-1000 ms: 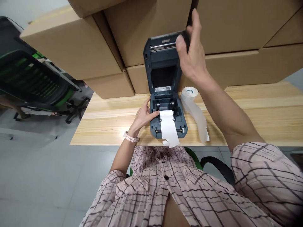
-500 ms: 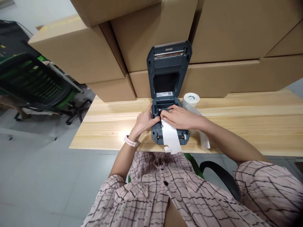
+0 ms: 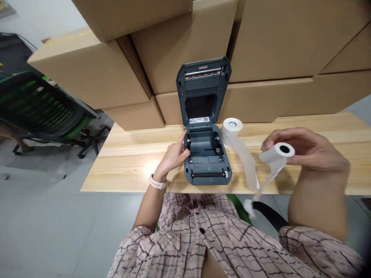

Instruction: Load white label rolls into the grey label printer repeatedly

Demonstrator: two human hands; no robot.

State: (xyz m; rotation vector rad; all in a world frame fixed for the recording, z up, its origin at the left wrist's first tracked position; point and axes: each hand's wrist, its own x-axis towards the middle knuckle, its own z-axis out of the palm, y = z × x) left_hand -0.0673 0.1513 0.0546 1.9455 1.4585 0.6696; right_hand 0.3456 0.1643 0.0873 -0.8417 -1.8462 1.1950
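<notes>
A dark grey label printer [image 3: 206,164] stands on the table with its lid [image 3: 203,90] raised and its roll bay bare between two black holders. My left hand [image 3: 173,154] grips the printer's left side, thumb over the rim. Off to the right, above the table, my right hand [image 3: 315,152] is closed around a small white paper roll [image 3: 274,154] with a black core hole. A loose strip trails from that roll, its end blurred, past the table's front edge. Behind it, a larger white label roll [image 3: 232,125] stands on end, its unrolled strip running forward over the wood.
Cardboard boxes [image 3: 185,50] are stacked along the back of the wooden table [image 3: 127,162]. On the left, a green and black mesh chair [image 3: 37,104] stands on the tiled floor, with part of another person at the far left edge.
The small paper roll has come out of the printer's bay and moved right in my right hand, its strip along with it. My left hand stays at the printer's side.
</notes>
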